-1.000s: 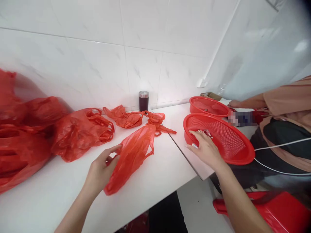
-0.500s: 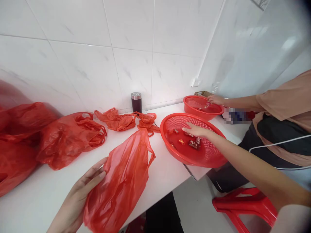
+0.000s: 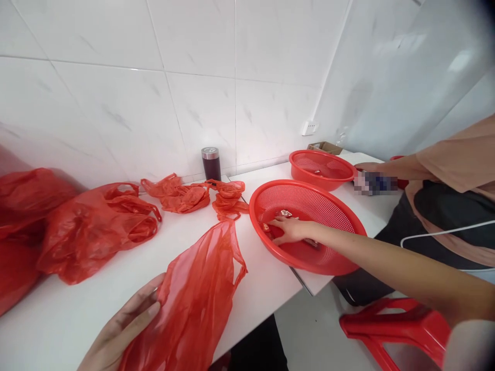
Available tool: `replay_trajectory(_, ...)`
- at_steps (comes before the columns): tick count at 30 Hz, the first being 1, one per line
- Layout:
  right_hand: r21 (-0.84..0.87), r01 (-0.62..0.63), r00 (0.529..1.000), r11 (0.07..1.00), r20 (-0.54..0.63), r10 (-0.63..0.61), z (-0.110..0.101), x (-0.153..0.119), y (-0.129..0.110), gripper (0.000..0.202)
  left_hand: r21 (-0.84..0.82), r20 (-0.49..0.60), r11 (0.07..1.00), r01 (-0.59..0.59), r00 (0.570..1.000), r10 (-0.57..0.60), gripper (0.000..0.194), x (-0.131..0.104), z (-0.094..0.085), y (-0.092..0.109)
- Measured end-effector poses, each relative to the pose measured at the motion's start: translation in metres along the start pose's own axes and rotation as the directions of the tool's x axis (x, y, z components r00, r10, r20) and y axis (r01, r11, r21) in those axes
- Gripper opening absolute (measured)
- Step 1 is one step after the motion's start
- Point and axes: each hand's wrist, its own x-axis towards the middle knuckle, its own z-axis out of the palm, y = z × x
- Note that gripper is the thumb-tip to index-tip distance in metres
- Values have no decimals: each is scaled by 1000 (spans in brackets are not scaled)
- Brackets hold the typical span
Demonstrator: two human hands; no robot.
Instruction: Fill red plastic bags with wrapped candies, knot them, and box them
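My left hand (image 3: 126, 324) pinches the edge of a thin red plastic bag (image 3: 193, 293) between thumb and fingers, at the near side of the white table. The bag hangs upright and crumpled, one handle loop showing on its right. My right hand (image 3: 291, 230) is down inside a large red perforated basket (image 3: 323, 198), fingers spread and pointing left. Under and around it lie several small wrapped snacks, one a white-and-brown packet (image 3: 286, 213) just beyond the fingers and one a red-orange packet (image 3: 266, 227) by the left wall. My palm hides some of them.
Crumpled red bags (image 3: 181, 198) and full-looking red bags (image 3: 96, 226) lie along the left. A dark tumbler (image 3: 211, 165) stands by the wall. Behind is a second red basket (image 3: 320, 178). A co-worker's arm (image 3: 406, 165) reaches in from the right, above a red stool (image 3: 402, 324).
My right hand has moved left and lower into the basket, over the snacks. My left hand still holds the bag, now a little lower. The co-worker's hand has left the rear basket, moving right.
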Motion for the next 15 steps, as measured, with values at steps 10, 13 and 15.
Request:
replay_trajectory(10,51,-256,960,965,-107,260,8,-4,30,108,-48,96,997,57,994,-52,73,-8,23,0)
replay_trajectory(13,1,-200,974,980,-112,199,20,7,14,115,-72,93,994,82,993,-75,74,-10,29,-1)
replay_trajectory(15,-73,-82,994,994,-84,75,26,14,7,108,-111,88,991,78,994,-68,76,-13,34,0)
